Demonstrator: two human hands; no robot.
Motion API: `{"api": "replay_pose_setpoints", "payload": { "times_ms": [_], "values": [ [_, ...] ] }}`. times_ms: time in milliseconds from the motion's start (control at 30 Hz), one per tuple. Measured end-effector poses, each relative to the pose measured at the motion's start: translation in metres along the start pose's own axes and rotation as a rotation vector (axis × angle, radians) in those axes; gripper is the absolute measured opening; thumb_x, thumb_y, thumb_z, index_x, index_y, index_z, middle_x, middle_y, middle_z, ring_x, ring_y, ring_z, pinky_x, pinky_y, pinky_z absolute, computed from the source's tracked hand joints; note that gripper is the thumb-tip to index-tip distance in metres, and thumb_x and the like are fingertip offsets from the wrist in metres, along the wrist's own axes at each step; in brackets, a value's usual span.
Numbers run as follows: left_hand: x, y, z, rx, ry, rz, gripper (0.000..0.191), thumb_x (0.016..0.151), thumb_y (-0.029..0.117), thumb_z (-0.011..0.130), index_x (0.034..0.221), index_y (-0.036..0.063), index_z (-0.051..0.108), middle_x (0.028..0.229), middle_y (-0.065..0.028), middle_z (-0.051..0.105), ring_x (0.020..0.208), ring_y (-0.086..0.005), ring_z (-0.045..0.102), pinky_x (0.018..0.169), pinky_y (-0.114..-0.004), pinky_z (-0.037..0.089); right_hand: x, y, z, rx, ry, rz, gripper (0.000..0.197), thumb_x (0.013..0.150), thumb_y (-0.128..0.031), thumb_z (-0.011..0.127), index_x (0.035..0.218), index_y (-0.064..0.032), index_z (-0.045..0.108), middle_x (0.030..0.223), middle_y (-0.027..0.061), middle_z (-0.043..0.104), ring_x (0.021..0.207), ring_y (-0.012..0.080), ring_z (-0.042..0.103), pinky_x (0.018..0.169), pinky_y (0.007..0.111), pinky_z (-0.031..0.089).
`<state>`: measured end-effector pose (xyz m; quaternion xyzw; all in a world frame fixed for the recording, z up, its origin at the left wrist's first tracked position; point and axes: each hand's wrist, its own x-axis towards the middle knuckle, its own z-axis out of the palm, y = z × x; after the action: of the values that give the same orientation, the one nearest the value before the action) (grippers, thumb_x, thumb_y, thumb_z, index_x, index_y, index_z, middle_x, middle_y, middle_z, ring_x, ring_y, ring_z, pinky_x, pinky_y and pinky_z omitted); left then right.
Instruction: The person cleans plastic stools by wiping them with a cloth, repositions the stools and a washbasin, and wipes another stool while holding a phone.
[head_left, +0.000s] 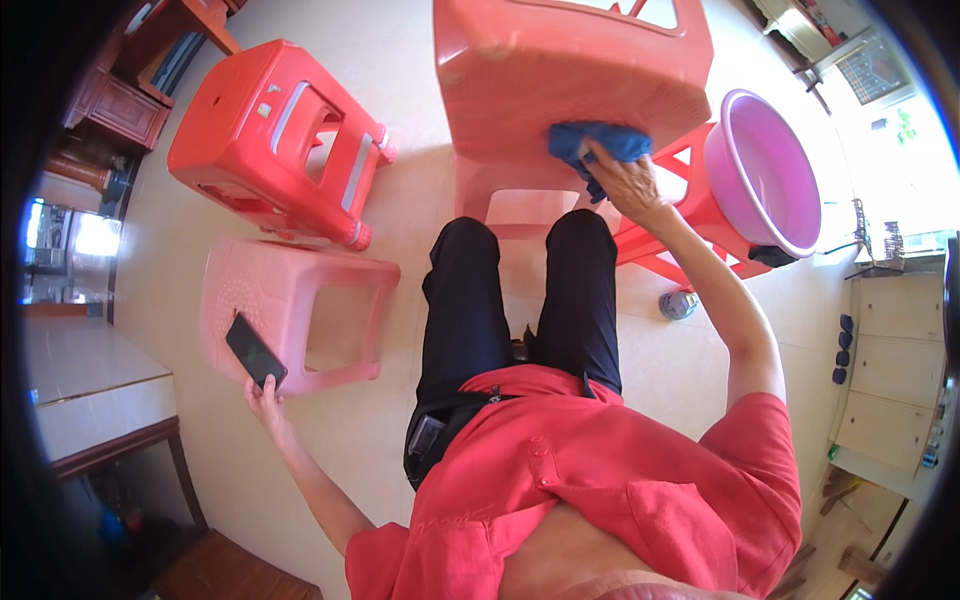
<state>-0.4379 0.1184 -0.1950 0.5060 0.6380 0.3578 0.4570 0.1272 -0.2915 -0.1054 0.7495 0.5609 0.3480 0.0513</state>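
Observation:
My right hand presses a crumpled blue cloth against the near part of a large red plastic stool in front of my knees. At the left, a dark smartphone is over the seat of a pale pink plastic stool. My left hand has its fingers on the near end of the phone, a fingertip overlapping its corner. Whether the phone rests fully on the seat is hard to tell.
A pink-purple basin stands on another red stool at the right, with a black cloth by its rim. A clear plastic bottle is on the floor below. Stacked red stools stand at the upper left.

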Motion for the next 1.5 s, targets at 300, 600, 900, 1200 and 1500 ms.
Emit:
{"api": "replay_pose_setpoints", "payload": {
  "times_ms": [300, 600, 900, 1200, 1500],
  "values": [
    [0.006, -0.003, -0.002, -0.019, -0.062, 0.009, 0.055, 0.074, 0.017, 0.072, 0.121, 0.0141, 0.044, 0.111, 0.0067, 0.053, 0.077, -0.0052, 0.049, 0.053, -0.021, 0.032, 0.063, 0.082, -0.124, 0.416, 0.32, 0.609, 0.053, 0.077, -0.012, 0.06, 0.128, -0.003, 0.045, 0.133, 0.0245, 0.032, 0.118, 0.0442, 0.039, 0.098, 0.047, 0.033],
    [0.006, -0.007, -0.009, -0.012, -0.048, -0.01, 0.054, 0.074, 0.015, 0.071, 0.121, 0.0167, 0.044, 0.116, 0.0062, 0.052, 0.083, -0.0062, 0.049, 0.054, -0.021, 0.031, 0.134, 0.175, -0.082, 0.498, -0.029, 0.814, 0.058, 0.076, -0.041, 0.062, 0.123, -0.0088, 0.05, 0.114, 0.0267, 0.048, 0.105, 0.0397, 0.052, 0.092, 0.041, 0.041],
    [0.013, -0.016, -0.009, -0.104, -0.091, 0.011, 0.054, 0.074, 0.01, 0.071, 0.122, 0.0161, 0.045, 0.111, 0.0068, 0.052, 0.08, -0.0041, 0.048, 0.053, -0.02, 0.032, 0.151, 0.214, -0.047, 0.402, 0.183, 0.336, 0.041, 0.084, -0.027, 0.054, 0.12, -0.0079, 0.053, 0.119, 0.0192, 0.051, 0.109, 0.0356, 0.05, 0.093, 0.038, 0.039],
    [-0.002, 0.003, -0.006, -0.019, -0.038, -0.021, 0.055, 0.076, 0.015, 0.07, 0.124, 0.0159, 0.044, 0.116, 0.0062, 0.05, 0.08, -0.0045, 0.049, 0.055, -0.019, 0.032, 0.121, 0.148, -0.124, 0.45, -0.118, 0.153, 0.05, 0.08, -0.029, 0.058, 0.127, -0.0115, 0.049, 0.118, 0.0158, 0.051, 0.11, 0.0344, 0.05, 0.095, 0.04, 0.038],
    [-0.004, 0.0, -0.003, -0.047, -0.068, 0.008, 0.054, 0.074, 0.017, 0.072, 0.122, 0.0148, 0.046, 0.109, 0.0052, 0.053, 0.083, -0.0048, 0.049, 0.056, -0.022, 0.033, 0.164, 0.14, -0.127, 0.418, -0.356, 0.169, 0.05, 0.079, -0.053, 0.058, 0.093, -0.0062, 0.066, 0.065, 0.0144, 0.061, 0.059, 0.0281, 0.058, 0.059, 0.036, 0.047]
  ]
}}
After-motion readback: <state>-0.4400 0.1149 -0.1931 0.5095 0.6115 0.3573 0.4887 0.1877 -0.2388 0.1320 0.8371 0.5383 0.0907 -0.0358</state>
